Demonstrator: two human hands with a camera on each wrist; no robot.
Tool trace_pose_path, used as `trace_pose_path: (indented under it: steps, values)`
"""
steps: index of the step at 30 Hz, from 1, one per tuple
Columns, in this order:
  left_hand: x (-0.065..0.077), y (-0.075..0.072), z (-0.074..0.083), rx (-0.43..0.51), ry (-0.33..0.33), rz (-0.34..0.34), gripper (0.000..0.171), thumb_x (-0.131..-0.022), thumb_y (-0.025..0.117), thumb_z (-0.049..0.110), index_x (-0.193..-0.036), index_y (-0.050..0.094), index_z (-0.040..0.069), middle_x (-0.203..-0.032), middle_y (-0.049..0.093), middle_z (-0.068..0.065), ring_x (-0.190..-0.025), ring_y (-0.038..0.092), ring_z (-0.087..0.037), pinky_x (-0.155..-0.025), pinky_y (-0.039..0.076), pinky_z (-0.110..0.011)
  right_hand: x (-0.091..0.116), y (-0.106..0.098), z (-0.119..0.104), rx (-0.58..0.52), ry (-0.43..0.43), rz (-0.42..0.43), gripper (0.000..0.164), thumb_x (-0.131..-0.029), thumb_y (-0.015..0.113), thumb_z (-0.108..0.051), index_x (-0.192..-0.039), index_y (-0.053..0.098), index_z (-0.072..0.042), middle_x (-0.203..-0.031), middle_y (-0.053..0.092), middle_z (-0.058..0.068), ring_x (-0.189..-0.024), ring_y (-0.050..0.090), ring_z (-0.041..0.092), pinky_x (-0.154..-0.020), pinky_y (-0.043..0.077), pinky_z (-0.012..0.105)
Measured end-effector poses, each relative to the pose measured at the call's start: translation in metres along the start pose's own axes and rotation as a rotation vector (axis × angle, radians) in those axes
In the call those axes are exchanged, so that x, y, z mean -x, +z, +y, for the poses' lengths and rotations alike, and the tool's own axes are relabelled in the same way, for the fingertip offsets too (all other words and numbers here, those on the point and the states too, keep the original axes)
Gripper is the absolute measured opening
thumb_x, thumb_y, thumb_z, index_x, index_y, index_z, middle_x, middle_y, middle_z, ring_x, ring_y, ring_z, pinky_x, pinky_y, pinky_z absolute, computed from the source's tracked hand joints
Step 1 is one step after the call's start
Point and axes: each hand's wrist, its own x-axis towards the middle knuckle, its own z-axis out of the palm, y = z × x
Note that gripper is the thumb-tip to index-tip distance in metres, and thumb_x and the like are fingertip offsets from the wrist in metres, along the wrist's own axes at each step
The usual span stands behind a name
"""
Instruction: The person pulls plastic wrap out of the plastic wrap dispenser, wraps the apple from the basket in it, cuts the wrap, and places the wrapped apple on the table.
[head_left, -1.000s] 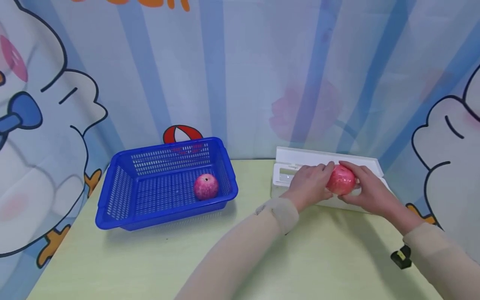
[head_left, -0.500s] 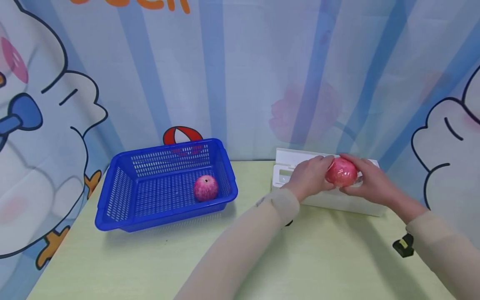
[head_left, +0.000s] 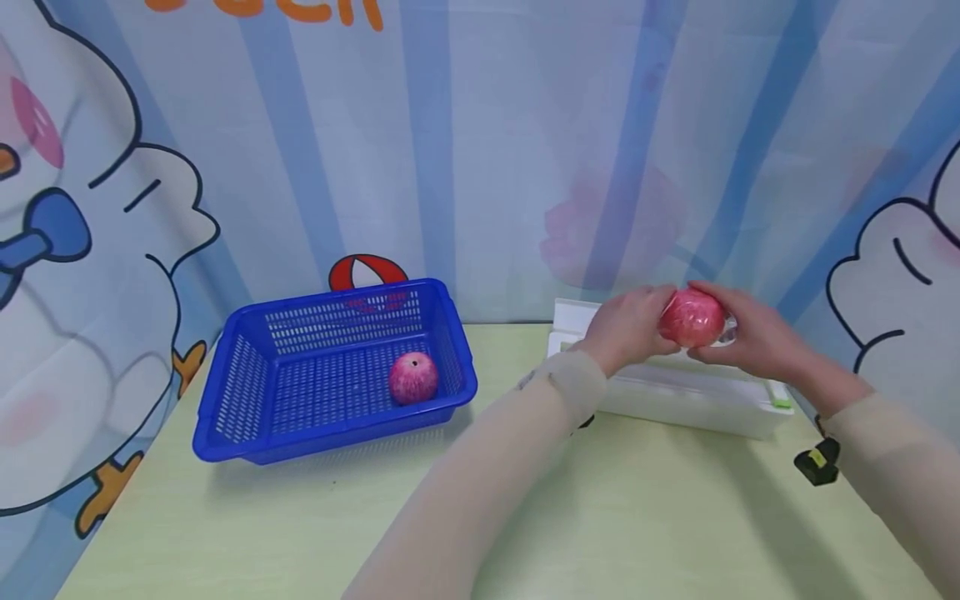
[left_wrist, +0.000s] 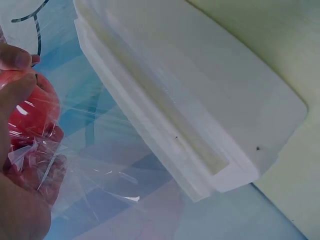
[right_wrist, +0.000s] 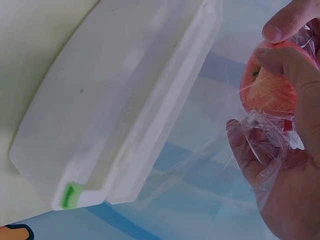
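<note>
A red apple (head_left: pixel 692 319) with clear cling film around it is held up between both hands. The left hand (head_left: pixel 630 327) grips its left side, and the right hand (head_left: pixel 759 335) grips its right side with thumb and fingers. Crumpled film (right_wrist: pixel 267 132) bunches against the fingers in the right wrist view. From the apple, a thin clear sheet (left_wrist: pixel 117 185) stretches toward the white cling film dispenser (head_left: pixel 690 400), whose lid (head_left: pixel 574 317) stands raised. A green piece (right_wrist: pixel 71 196) sits at one end of the dispenser.
On the left of the pale green table (head_left: pixel 300 533) stands a blue perforated basket (head_left: pixel 330 437). It contains another red apple (head_left: pixel 413 378). A printed curtain (head_left: pixel 495 167) hangs directly behind the basket and dispenser.
Both hands have lifted the apple upward and slightly right, away from the dispenser. More of the dispenser's front and its green end piece now show. The basket stays put.
</note>
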Motion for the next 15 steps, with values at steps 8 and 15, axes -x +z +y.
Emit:
trace_pose_path:
  steps: [8, 15]
  values:
    - [-0.006, -0.019, 0.004, 0.039, -0.024, -0.004, 0.070, -0.093, 0.085, 0.040, -0.152, 0.052, 0.022, -0.137, 0.064, 0.008, -0.124, 0.060, -0.007, -0.104, 0.050, -0.019, -0.008, -0.019, -0.004, 0.038, 0.010, 0.004, 0.101, -0.082, 0.092, -0.007, -0.164, 0.033, -0.002, -0.150, 0.047, 0.031, -0.125, 0.049, 0.051, -0.084, 0.059, 0.064]
    - [-0.014, -0.033, 0.006, 0.032, -0.021, 0.020, 0.076, -0.093, 0.084, 0.042, -0.157, 0.049, 0.024, -0.144, 0.061, 0.010, -0.129, 0.058, -0.006, -0.104, 0.049, -0.018, -0.014, -0.038, -0.013, 0.062, 0.034, -0.004, 0.103, -0.082, 0.092, -0.009, -0.165, 0.031, -0.003, -0.154, 0.042, 0.031, -0.131, 0.045, 0.053, -0.086, 0.059, 0.067]
